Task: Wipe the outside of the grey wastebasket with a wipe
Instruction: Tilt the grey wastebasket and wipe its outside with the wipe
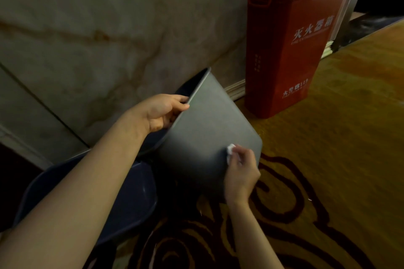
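Note:
The grey wastebasket (207,129) is tipped over toward the wall, its flat outer side facing up at me. My left hand (162,111) grips its rim at the upper left, fingers curled inside the opening. My right hand (240,172) pinches a small white wipe (230,151) and presses it against the wastebasket's lower right side, near the rounded bottom corner. Most of the wipe is hidden under my fingers.
A tall red fire extinguisher box (288,50) stands against the marble wall (98,28) just right of the wastebasket. A dark blue plastic piece (122,199) lies under my left forearm. Yellow carpet with dark red swirls (338,137) covers the floor to the right.

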A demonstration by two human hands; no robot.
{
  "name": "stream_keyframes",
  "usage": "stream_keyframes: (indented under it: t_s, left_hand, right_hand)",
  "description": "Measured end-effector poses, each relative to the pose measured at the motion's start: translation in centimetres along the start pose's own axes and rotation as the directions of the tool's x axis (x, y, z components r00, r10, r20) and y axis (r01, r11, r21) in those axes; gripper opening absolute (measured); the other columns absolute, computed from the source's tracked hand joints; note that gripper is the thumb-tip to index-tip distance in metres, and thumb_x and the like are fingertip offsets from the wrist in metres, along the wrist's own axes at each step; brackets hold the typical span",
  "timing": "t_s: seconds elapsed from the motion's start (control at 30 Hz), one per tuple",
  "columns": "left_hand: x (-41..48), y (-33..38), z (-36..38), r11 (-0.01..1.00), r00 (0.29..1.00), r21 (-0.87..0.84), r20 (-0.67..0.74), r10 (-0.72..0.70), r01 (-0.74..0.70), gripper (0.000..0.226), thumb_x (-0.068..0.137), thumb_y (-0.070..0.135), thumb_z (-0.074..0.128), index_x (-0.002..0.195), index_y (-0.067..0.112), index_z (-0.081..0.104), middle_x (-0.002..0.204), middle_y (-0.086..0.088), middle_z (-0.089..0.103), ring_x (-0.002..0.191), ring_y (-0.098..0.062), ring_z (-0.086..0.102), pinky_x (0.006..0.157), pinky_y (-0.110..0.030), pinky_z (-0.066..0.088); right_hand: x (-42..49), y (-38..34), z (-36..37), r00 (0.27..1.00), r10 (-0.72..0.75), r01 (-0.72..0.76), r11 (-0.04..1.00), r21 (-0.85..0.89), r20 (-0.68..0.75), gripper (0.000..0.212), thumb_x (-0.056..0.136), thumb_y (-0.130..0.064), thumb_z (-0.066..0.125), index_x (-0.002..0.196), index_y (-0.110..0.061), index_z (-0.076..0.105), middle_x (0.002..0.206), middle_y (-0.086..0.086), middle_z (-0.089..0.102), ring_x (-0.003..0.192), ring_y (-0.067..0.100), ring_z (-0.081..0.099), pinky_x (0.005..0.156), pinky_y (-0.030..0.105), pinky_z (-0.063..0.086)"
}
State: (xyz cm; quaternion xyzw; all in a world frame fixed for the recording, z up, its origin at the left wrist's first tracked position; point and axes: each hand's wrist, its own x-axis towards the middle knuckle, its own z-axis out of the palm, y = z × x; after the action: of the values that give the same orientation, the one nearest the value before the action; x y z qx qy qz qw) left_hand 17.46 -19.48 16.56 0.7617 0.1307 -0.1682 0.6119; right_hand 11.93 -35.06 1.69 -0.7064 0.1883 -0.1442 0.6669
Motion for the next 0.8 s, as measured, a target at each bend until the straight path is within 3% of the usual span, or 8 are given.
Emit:
stream_keyframes:
  t_s: [0.07,0.17,0.37,0.47,0.53,0.67,0.73,0.8]
  left_hand:
    - [0.0,0.1,0.2,1.000,1.000,0.002,-0.003,0.000,0.000,0.026,0.089,0.003,0.042,0.089,0.017,0.063,0.078,-0.002,0.069,0.077,-0.016,0.058,0.076,-0.031,0.047]
    - [-0.2,0.2,0.5,1.000,1.000,0.007,0.006,0.005,-0.005,0.025,0.089,0.003,0.041,0.089,0.016,0.062,0.081,-0.004,0.064,0.074,-0.015,0.056,0.071,-0.027,0.045]
    - [-0.2,0.0,0.3,0.998,1.000,-0.055,0.016,0.013,-0.012,0.023,0.089,0.002,0.043,0.087,0.017,0.060,0.058,0.004,0.067,0.055,-0.006,0.060,0.057,-0.021,0.050]
    - [-0.2,0.0,0.3,0.997,1.000,-0.078,0.019,0.016,-0.015,0.025,0.089,0.000,0.041,0.084,0.016,0.060,0.051,0.006,0.067,0.047,-0.003,0.061,0.050,-0.017,0.050]
    - [-0.3,0.0,0.3,0.998,1.000,-0.063,0.022,0.016,-0.014,0.027,0.089,0.000,0.040,0.084,0.017,0.061,0.053,0.006,0.068,0.051,-0.004,0.061,0.053,-0.019,0.050]
    - [-0.4,0.0,0.1,0.999,1.000,-0.048,-0.010,0.010,-0.011,0.027,0.089,0.001,0.040,0.085,0.017,0.061,0.070,0.000,0.066,0.071,-0.014,0.057,0.070,-0.026,0.046]
    - [-0.5,0.0,0.1,0.999,1.000,-0.036,-0.019,0.002,-0.003,0.024,0.090,0.003,0.041,0.088,0.016,0.060,0.080,-0.003,0.062,0.075,-0.015,0.056,0.072,-0.028,0.046]
    - [-0.5,-0.1,0.0,0.999,1.000,-0.037,-0.027,-0.012,0.011,0.022,0.090,0.003,0.041,0.091,0.016,0.058,0.085,-0.004,0.060,0.075,-0.014,0.055,0.071,-0.027,0.048]
  right_hand:
    - [-1.7,-2.7,1.6,0.980,-0.178,0.172,0.983,0.067,0.090,0.015,0.084,-0.006,0.062,0.087,-0.021,0.065,0.100,-0.001,0.068,0.096,0.009,0.061,0.085,0.027,0.051]
    - [-3.5,-5.6,3.4,0.915,-0.366,0.344,0.927,0.149,0.167,0.018,0.082,-0.004,0.063,0.087,-0.021,0.065,0.100,-0.004,0.065,0.095,0.001,0.058,0.084,0.010,0.045]
    - [-2.7,-7.4,4.2,0.878,-0.437,0.399,0.893,0.207,0.194,0.010,0.082,0.000,0.064,0.088,-0.008,0.066,0.096,0.004,0.067,0.095,0.013,0.059,0.083,0.019,0.047]
    - [-2.8,-7.5,3.9,0.838,-0.493,0.449,0.867,0.215,0.234,0.012,0.081,0.003,0.064,0.084,-0.008,0.065,0.094,-0.005,0.063,0.095,0.011,0.059,0.082,0.013,0.044]
    - [-3.3,-7.0,3.5,0.799,-0.541,0.496,0.840,0.221,0.263,0.014,0.080,0.005,0.064,0.083,-0.009,0.065,0.096,-0.009,0.062,0.097,0.010,0.060,0.085,0.014,0.046]
    - [-4.3,-5.2,2.9,0.710,-0.636,0.600,0.771,0.214,0.302,0.017,0.080,0.006,0.065,0.088,-0.009,0.067,0.095,0.003,0.069,0.094,0.013,0.062,0.083,0.020,0.050]
    - [-4.1,-4.2,2.5,0.719,-0.632,0.601,0.774,0.201,0.289,0.020,0.079,0.006,0.065,0.089,-0.011,0.067,0.096,0.000,0.068,0.094,0.010,0.062,0.083,0.017,0.049]
    - [-3.5,-3.3,2.1,0.774,-0.579,0.552,0.815,0.177,0.256,0.020,0.079,0.005,0.065,0.088,-0.013,0.067,0.099,-0.005,0.065,0.095,0.006,0.061,0.086,0.013,0.047]
